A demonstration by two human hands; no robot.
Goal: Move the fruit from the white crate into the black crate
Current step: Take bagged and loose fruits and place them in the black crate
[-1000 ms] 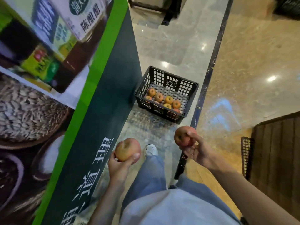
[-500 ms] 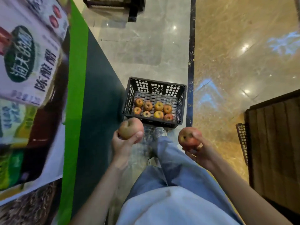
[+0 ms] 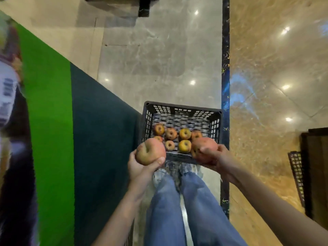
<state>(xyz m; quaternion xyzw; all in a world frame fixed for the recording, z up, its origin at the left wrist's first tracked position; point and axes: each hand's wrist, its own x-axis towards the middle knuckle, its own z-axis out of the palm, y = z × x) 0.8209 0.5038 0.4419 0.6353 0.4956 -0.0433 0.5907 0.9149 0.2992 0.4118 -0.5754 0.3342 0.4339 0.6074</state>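
Note:
A black slatted crate (image 3: 182, 108) stands on the floor right in front of my feet, with several red-yellow apples (image 3: 184, 133) lying in its near half. My left hand (image 3: 140, 168) grips a large reddish-green apple (image 3: 150, 151) over the crate's near left corner. My right hand (image 3: 217, 158) grips a red apple (image 3: 204, 148) over the crate's near right corner. The white crate is out of view.
A tall display stand (image 3: 88, 139) with a green stripe and dark panel runs along my left, touching the crate's left side. A dark wooden unit with a black mesh basket (image 3: 296, 173) stands at the right. Glossy marble floor (image 3: 159, 59) stretches ahead.
I have stepped up to the black crate, which now lies just before my feet. Both hands have carried their apples forward and now hover at the crate's near edge.

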